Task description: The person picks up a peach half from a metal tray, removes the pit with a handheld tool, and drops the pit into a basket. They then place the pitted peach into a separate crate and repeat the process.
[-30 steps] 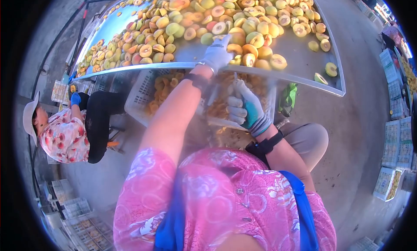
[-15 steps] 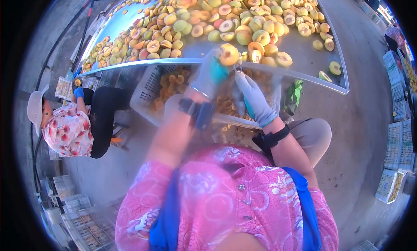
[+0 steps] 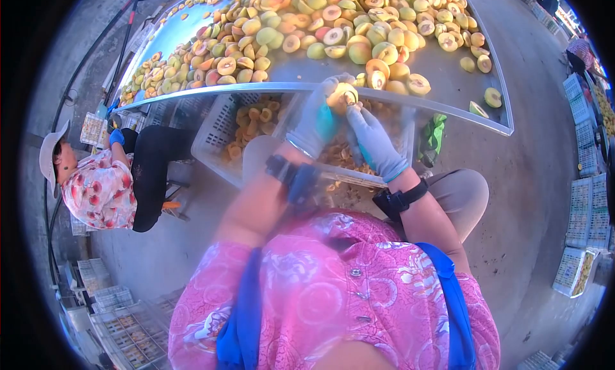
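My left hand (image 3: pixel 320 117), in a grey and teal glove, has its fingers wrapped round a yellow halved fruit (image 3: pixel 341 98) at the front edge of the metal table (image 3: pixel 288 87). Close on its right, my gloved right hand (image 3: pixel 375 139) is closed on a small metal tool (image 3: pixel 351 98), whose looped tip touches the fruit's cut face. Most of the tool is hidden by my fingers. Many halved fruits (image 3: pixel 359 49) lie piled on the table beyond my hands. Below them is a white crate (image 3: pixel 218 123) holding fruit pieces.
A seated person (image 3: pixel 99 187) in a hat is at the left. A green bag (image 3: pixel 433 139) hangs or lies right of the crate. Stacked crates (image 3: pixel 580 210) line the far right, and more crates (image 3: pixel 128 331) stand at the lower left.
My left hand has moved slightly down with the fruit, now turned toward my right hand. The tool's tip has come onto the fruit. The seated person's head has turned.
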Available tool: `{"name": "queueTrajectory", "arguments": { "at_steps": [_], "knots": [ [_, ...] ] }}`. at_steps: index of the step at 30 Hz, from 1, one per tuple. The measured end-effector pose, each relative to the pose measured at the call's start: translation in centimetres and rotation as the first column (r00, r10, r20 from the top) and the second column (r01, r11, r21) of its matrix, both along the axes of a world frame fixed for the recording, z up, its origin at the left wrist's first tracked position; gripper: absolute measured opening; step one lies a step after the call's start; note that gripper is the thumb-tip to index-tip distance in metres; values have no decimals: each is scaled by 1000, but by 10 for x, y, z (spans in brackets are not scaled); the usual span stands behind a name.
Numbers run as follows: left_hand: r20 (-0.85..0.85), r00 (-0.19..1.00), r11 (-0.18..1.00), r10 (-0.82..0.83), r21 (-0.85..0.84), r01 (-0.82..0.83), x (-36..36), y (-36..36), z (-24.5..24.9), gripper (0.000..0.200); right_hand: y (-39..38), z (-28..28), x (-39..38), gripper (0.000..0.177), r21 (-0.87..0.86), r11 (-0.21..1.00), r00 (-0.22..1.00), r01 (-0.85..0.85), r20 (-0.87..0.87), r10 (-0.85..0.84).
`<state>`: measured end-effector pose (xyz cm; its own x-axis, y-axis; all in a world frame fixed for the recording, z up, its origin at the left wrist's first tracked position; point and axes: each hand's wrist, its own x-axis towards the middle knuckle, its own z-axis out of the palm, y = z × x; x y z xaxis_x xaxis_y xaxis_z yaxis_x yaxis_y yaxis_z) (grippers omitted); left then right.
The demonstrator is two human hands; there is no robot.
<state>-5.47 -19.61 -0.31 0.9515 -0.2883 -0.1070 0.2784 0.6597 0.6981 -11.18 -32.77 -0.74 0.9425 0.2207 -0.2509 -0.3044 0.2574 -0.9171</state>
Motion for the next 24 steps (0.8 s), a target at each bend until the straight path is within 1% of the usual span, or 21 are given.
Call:
{"name": "queueTrajectory", "arguments": {
  "at_steps": [1,3,4,6,7,9,10,12,13,15,16,18,19,21,22,24],
  "knots": [
    [-1,1000,1000,0,1,0,0,-1,1,33,0,-2,0,36,1,1000,1000,0,-1,0],
    [-1,1000,991,11,132,-11,-1,-2,2,30,2,-6,-1,38,-56,998,1000,-26,-14,26],
    [-1,1000,991,9,135,-9,0,-3,-1,30,3,-8,-1,38,-54,998,1000,-24,-14,24],
    [238,971,965,12,252,-74,1,-3,-10,28,6,-11,-2,38,16,1000,994,22,104,-24],
    [237,971,965,12,253,-73,0,-5,-8,28,5,-9,-3,38,17,1000,994,23,103,-24],
    [228,973,971,47,220,-99,-3,-8,-4,28,1,-1,-7,38,66,997,999,-47,-15,48],
    [226,973,970,46,221,-97,-5,-10,3,28,-1,0,-8,38,67,997,999,-46,-17,47],
    [-80,996,985,46,169,-32,-7,-12,19,33,-4,2,-9,38,63,991,993,-121,-6,121],
    [-82,996,985,46,169,-32,-7,-11,20,33,-4,2,-9,38,63,991,993,-121,-8,121],
    [-61,998,971,26,238,-10,-8,-7,21,42,-4,2,-11,36,168,972,984,-167,-33,175],
    [-61,998,971,28,239,-13,-8,-7,16,42,-2,3,-11,36,169,971,983,-170,-34,178],
    [222,969,893,106,408,-191,-7,-9,2,48,0,6,-11,33,107,985,990,-137,8,137],
    [221,970,893,106,408,-190,-9,-9,5,48,-1,3,-10,33,108,985,991,-137,7,137],
    [84,992,937,90,331,-113,-9,-10,12,50,-6,-4,-8,30,344,913,965,-219,-61,254],
    [83,992,937,90,330,-113,-10,-9,18,50,-6,-2,-9,30,343,914,965,-219,-62,254],
    [-40,998,956,50,292,-36,-14,-5,26,51,-3,4,-11,28,338,916,964,-218,-70,255]
  ]
}}
